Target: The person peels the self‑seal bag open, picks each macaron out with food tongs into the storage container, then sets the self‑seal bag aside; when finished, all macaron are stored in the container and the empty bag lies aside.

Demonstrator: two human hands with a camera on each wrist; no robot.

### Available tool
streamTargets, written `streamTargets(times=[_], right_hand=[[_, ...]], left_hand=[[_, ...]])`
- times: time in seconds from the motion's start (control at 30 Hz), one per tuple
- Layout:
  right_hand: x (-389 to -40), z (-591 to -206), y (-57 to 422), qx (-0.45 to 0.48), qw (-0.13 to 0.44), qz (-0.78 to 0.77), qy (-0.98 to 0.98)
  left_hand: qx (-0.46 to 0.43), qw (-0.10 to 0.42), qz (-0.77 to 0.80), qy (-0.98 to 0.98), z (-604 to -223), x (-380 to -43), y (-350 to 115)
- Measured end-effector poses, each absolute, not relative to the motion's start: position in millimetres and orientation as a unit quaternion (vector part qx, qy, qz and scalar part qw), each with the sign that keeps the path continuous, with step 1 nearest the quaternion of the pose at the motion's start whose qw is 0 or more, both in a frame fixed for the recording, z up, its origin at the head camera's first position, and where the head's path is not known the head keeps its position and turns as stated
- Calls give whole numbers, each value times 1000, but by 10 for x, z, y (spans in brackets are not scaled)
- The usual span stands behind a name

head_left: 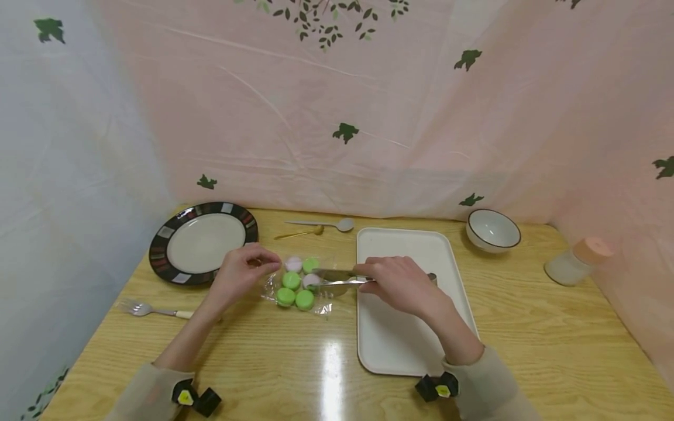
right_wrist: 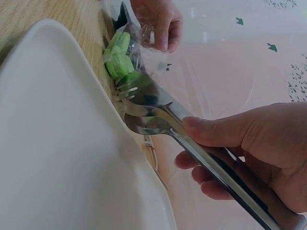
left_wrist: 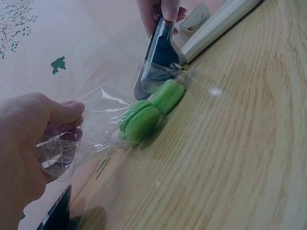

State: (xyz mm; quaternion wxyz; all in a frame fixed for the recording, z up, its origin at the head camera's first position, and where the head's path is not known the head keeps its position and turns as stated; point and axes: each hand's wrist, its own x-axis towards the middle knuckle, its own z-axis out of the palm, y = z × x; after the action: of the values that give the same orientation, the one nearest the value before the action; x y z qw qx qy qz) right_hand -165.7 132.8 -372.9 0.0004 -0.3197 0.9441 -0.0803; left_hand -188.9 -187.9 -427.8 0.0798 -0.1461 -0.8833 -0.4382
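Note:
My left hand (head_left: 239,273) pinches the edge of a clear plastic bag (left_wrist: 98,117) in its thumb and fingers. Several green macarons (head_left: 291,280) and a couple of pale lilac ones (head_left: 293,264) lie in and around the bag on the table. My right hand (head_left: 402,286) grips metal serving tongs (right_wrist: 216,173), one tip pronged like a fork and the other spoon-shaped. The tong tips reach left to the macarons at the bag's right end. Whether they touch one is unclear, as plastic and tips overlap there.
Under my right hand lies a white rectangular tray (head_left: 400,351). A dark-rimmed plate (head_left: 159,252) sits at back left, a fork (head_left: 141,308) in front of it. Silver spoon (head_left: 344,224) and gold spoon (head_left: 317,231) lie behind; bowl (head_left: 492,231) and orange-lidded jar (head_left: 568,269) stand right.

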Motion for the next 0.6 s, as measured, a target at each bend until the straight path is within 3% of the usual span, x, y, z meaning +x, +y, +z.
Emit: streamTargets(times=[0.37, 0.6], right_hand=[[-1666, -3618, 1633, -290, 19, -88, 953], [-1698, -3559, 2076, -258, 1, -101, 961]], left_hand=[[-142, 83, -444, -881, -4283, -1899, -1886], [-142, 80, -444, -881, -4295, -1897, -1900]])
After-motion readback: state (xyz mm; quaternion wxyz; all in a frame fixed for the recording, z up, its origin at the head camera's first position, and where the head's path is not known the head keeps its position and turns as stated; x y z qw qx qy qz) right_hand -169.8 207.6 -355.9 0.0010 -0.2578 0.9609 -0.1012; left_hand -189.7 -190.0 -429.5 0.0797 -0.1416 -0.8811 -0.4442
